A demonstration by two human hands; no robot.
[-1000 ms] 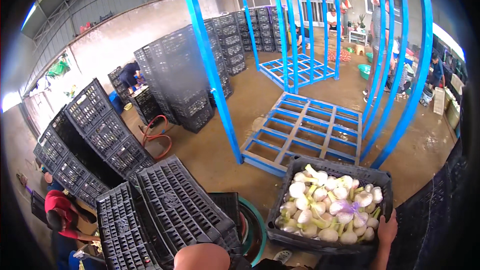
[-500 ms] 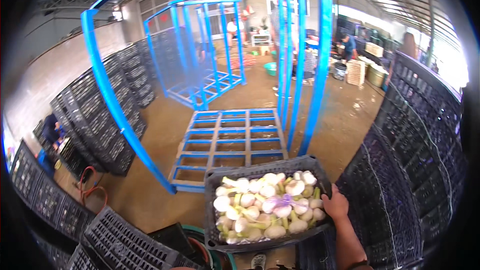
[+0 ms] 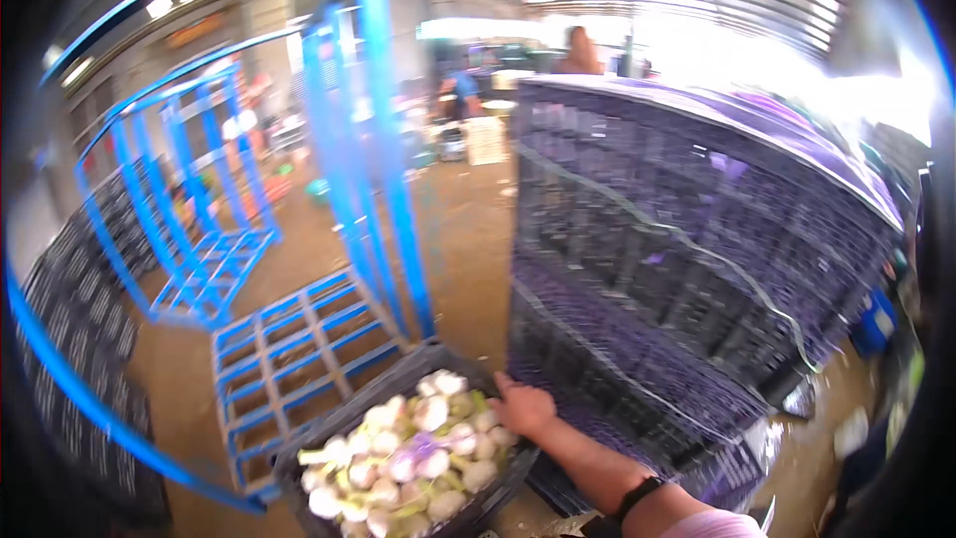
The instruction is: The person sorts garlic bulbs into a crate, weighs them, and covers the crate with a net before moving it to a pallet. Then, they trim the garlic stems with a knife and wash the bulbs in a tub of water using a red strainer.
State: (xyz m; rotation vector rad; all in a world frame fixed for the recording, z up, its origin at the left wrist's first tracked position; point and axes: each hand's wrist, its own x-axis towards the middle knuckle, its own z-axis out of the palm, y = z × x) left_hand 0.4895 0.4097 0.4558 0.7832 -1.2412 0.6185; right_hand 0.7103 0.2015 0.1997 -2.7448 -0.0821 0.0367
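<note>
A black plastic crate (image 3: 344, 408) full of white garlic bulbs (image 3: 383, 463) with green stems is at the lower middle, tilted in the picture. A bit of purple material (image 3: 423, 453) lies among the bulbs. My right hand (image 3: 525, 408) is closed on the crate's right rim. A dark band (image 3: 639, 500) circles my right wrist. My left hand is out of view. Just beyond the crate stands a blue metal frame rack (image 3: 314, 339) with a slatted base and upright posts.
To the right rises a large stack of black crates (image 3: 637, 239), tied with pale cord. A second blue rack (image 3: 214, 269) and more stacked crates (image 3: 85, 349) stand at the left. A person in blue (image 3: 463, 95) is in the background near a pale crate (image 3: 487, 139).
The view has swung to the right, so the racks now appear farther left and the right-hand crate stack shows more fully. My right hand keeps its hold on the garlic crate.
</note>
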